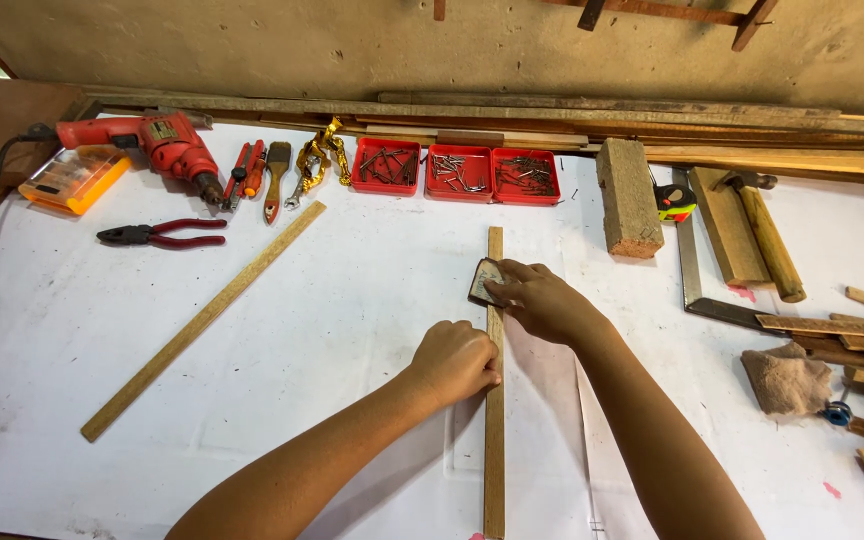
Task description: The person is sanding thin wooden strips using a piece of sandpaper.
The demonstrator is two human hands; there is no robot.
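Left hand [457, 360] fisted, pinning wooden strip [494, 450]; right hand [542, 298] gripping sandpaper piece [484, 282]. Best rubbed lengthwise, evenly pressed.

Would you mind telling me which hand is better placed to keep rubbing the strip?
Right hand: it already holds the sandpaper against the strip. The left hand is fisted, pinning the strip down.

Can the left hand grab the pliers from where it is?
Probably yes, with a long stretch. The left hand presses on the wooden strip, and only bare white table lies between it and the pliers. It would have to let go first.
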